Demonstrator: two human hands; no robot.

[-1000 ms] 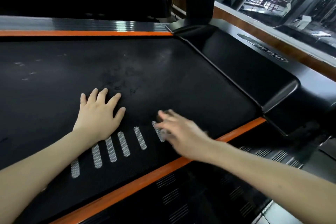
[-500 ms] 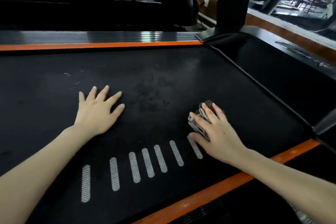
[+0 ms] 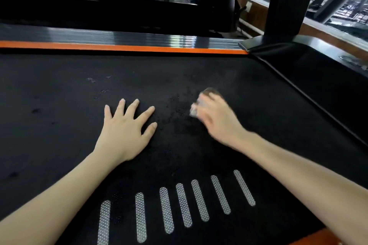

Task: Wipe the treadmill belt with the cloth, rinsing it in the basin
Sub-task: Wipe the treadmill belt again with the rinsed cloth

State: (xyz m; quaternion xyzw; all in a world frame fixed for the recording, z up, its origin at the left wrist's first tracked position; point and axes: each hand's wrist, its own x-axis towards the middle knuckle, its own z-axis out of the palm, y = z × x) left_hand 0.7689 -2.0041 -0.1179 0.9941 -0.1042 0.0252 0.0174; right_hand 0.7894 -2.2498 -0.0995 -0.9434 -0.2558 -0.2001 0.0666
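1. The wiping looks to be under way, not finished. The right hand [image 3: 217, 117] lies on top of a small, wadded grey-brown cloth [image 3: 210, 91] and bears it onto the black, fine-textured treadmill belt [image 3: 59, 135], beyond the right end of the row of silver mesh stripes [image 3: 183, 205].
2. That hand is motion-blurred, so I cannot tell whether its fingers curl round the cloth or lie flat over it. The blur suggests a stroke in progress.
3. The left hand [image 3: 125, 131] is spread wide, palm flat on the belt beyond the left half of the stripes, holding nothing. It probably serves as a brace.
4. What is left, by my judgement: a dull, speckled grey patch [image 3: 177, 105] shows beyond the middle of the stripes, and a few pale flecks [image 3: 91, 80] sit farther off beyond their left end. Both look unwiped, as does most of the wide surface.
5. No basin is in view, so rinsing cannot be judged.
6. The cloth shows only as a brownish edge past the fingertips and a greyish fold at the thumb side. It appears bunched, not spread, and its wetness cannot be made out.
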